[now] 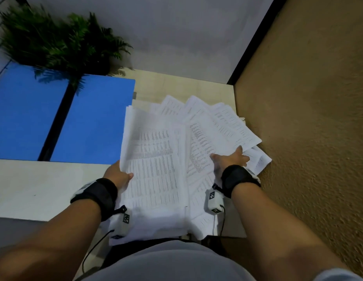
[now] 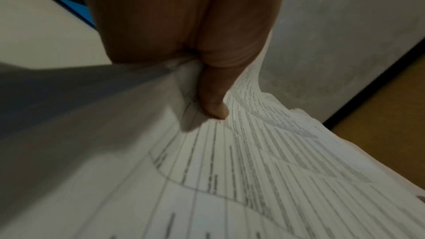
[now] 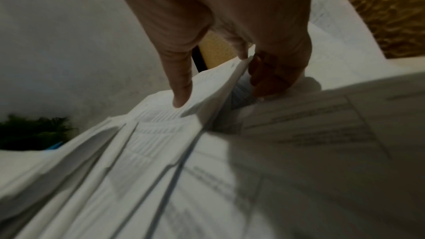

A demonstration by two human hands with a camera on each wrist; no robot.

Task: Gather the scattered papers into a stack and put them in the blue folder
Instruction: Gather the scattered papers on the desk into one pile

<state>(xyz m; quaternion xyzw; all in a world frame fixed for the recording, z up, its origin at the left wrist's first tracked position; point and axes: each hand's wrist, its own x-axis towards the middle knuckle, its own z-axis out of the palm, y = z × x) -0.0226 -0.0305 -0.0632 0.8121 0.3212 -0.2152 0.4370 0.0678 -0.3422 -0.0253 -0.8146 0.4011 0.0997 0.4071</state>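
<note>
Printed white papers [image 1: 156, 159] lie fanned across the right part of the pale table [image 1: 34, 189], several overhanging its right and front edges. My left hand [image 1: 118, 175] grips the left edge of a raised bundle, thumb [image 2: 214, 104] on top of the sheets [image 2: 253, 170], fingers hidden beneath. My right hand [image 1: 231, 158] holds the fanned sheets [image 3: 207, 86] at the right, thumb [image 3: 181, 97] on top and fingers curled under their edge. The blue folder [image 1: 91, 118] lies open and flat at the left, touching the pile's left edge.
A green fern [image 1: 61, 43] stands behind the folder, its fronds hanging over it. A grey wall [image 1: 186, 33] rises behind the table. Brown textured floor [image 1: 308, 118] lies beyond the table's right edge. Wrist camera cables hang at the front edge.
</note>
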